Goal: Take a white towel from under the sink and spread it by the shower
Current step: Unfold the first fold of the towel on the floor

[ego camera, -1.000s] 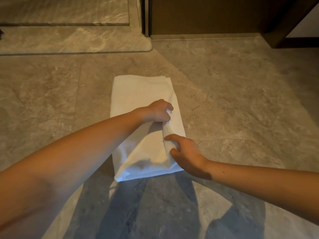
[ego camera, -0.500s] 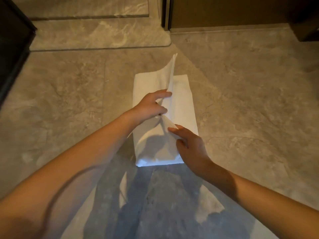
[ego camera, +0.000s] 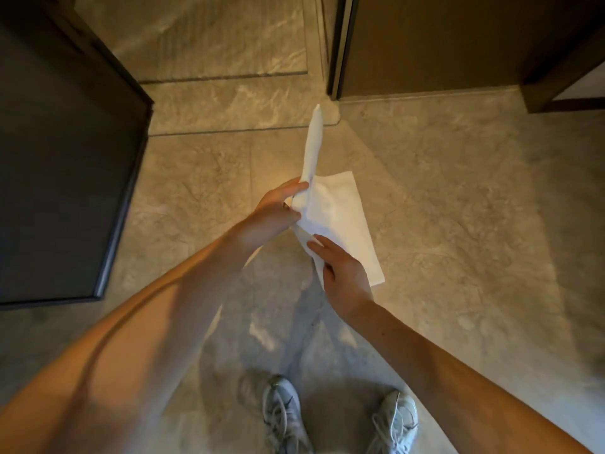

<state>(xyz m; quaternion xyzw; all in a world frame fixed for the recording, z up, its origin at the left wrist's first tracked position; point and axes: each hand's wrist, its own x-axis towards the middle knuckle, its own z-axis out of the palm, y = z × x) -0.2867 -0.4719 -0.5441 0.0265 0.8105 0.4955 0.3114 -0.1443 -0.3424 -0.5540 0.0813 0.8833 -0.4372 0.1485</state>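
Your left hand (ego camera: pixel 278 209) is pinched shut on an upper layer of the white folded cloth towel (ego camera: pixel 340 217), lifting a narrow flap of it up and away from you, while your right hand (ego camera: pixel 343 273) grips the near edge of the same layer; the two hands are close together on the cloth, not touching. The rest of the towel lies flat on the grey marbled stone floor (ego camera: pixel 458 208), in front of your pale lace-up trainers (ego camera: pixel 284 417) and just short of the raised stone threshold (ego camera: pixel 235 106) of what looks like the shower. To unfold it well, draw your hands apart along that edge so the layer opens wide rather than rising as a twisted strip, and pull it leftward across the bare floor. Keep hold of one layer only, or the whole stack will drag. Lay it down low and flat, clear of the dark cabinet panel (ego camera: pixel 65 158), then smooth the creases outward.
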